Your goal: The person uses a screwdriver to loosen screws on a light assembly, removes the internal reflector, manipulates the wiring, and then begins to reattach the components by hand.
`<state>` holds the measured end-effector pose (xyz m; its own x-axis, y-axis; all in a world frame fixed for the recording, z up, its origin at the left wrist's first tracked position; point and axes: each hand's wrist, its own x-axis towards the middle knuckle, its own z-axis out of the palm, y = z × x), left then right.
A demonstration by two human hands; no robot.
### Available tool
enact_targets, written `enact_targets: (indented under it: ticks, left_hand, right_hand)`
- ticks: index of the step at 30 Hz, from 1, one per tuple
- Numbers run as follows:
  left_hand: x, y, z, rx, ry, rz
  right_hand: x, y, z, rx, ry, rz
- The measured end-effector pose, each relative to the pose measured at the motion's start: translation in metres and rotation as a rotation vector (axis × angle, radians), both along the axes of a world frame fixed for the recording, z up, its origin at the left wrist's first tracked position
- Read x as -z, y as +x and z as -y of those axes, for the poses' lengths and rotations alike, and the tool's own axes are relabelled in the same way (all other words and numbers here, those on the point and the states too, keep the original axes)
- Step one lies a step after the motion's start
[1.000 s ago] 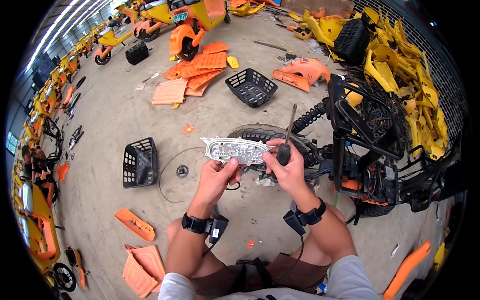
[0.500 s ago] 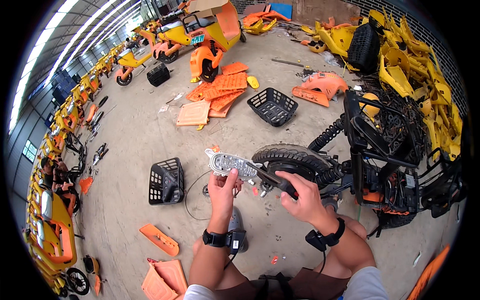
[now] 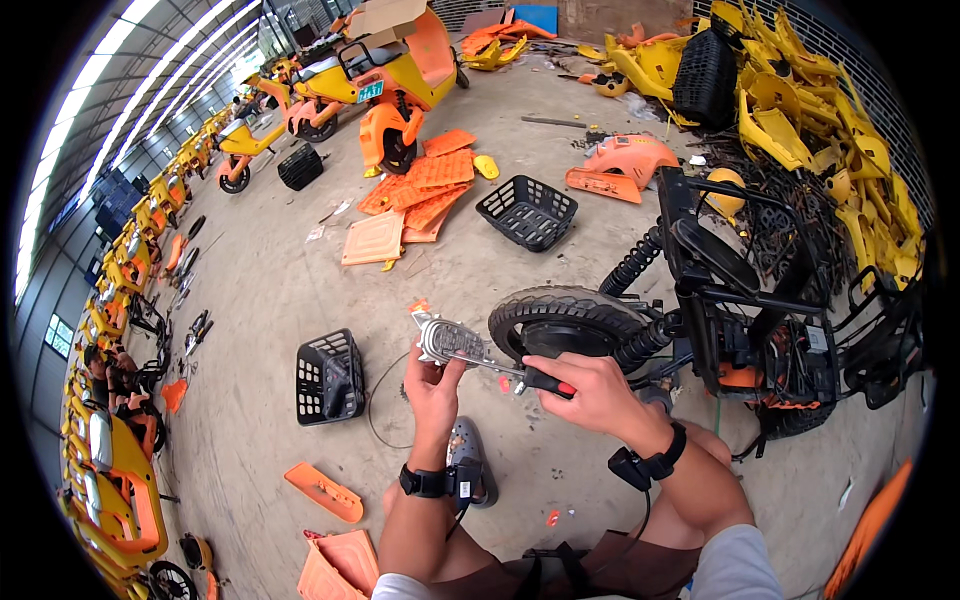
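My left hand (image 3: 433, 388) pinches a clear and silver oval lamp unit (image 3: 449, 342) between thumb and fingers, in front of the scooter wheel. A screwdriver (image 3: 549, 383) with a black and red handle is gripped in my right hand (image 3: 598, 400). Its thin metal shaft points left and reaches the lamp's lower edge near my left thumb; whether the tip sits in a seam I cannot tell. Just beyond both hands lies the black rear wheel (image 3: 565, 328) of a stripped scooter frame (image 3: 755, 300).
Black plastic baskets stand on the floor, one at left (image 3: 330, 378) and one farther off (image 3: 527, 212). Orange panels (image 3: 415, 195) lie stacked ahead. Yellow body parts (image 3: 790, 110) are heaped at far right. Scooters line the left side, and a loose cable (image 3: 372, 410) curves near my left hand.
The lamp has tilted, turning its broad clear face away. The screwdriver has shifted left and lower with my right hand, and its shaft now shows along the lamp. The view has shifted slightly.
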<state>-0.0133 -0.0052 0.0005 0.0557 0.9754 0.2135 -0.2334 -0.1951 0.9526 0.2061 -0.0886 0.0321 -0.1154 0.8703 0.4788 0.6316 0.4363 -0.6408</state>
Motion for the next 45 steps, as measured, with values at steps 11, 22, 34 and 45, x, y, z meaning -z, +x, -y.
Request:
enact_targets:
  ticks: [11,22,34,45]
  left_hand:
    - [0.011,-0.008,-0.003,-0.096,0.056,-0.362]
    - [0.016,-0.023,-0.003,-0.066,0.023,-0.647]
    - [0.028,-0.044,-0.007,-0.085,-0.086,-0.861]
    - [0.019,-0.021,-0.001,-0.008,-0.081,-0.809]
  right_hand:
    - [-0.003,0.003,0.0,0.031,-0.037,-0.027]
    - [0.004,0.017,-0.02,-0.209,-0.72,-0.805]
    - [-0.001,-0.019,-0.017,0.006,0.08,-0.141]
    - [0.003,-0.005,-0.021,0.312,-0.053,-1.147]
